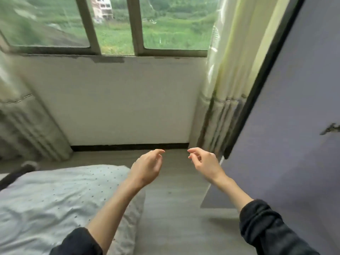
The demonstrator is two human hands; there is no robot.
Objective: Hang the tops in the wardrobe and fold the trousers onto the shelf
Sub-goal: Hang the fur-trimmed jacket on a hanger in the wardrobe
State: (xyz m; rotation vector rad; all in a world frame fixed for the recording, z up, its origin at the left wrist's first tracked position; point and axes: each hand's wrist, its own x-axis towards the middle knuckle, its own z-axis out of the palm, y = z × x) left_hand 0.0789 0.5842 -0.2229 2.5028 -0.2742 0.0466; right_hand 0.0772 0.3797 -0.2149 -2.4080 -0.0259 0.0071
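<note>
A home bedroom: a pale blue dotted bed quilt, cream pleated curtains (greenery beyond the window), and a lilac wardrobe door.

Window as landmark — bed below-left, floor directly below, curtain just right, wardrobe door further right — second curtain left.
</note>
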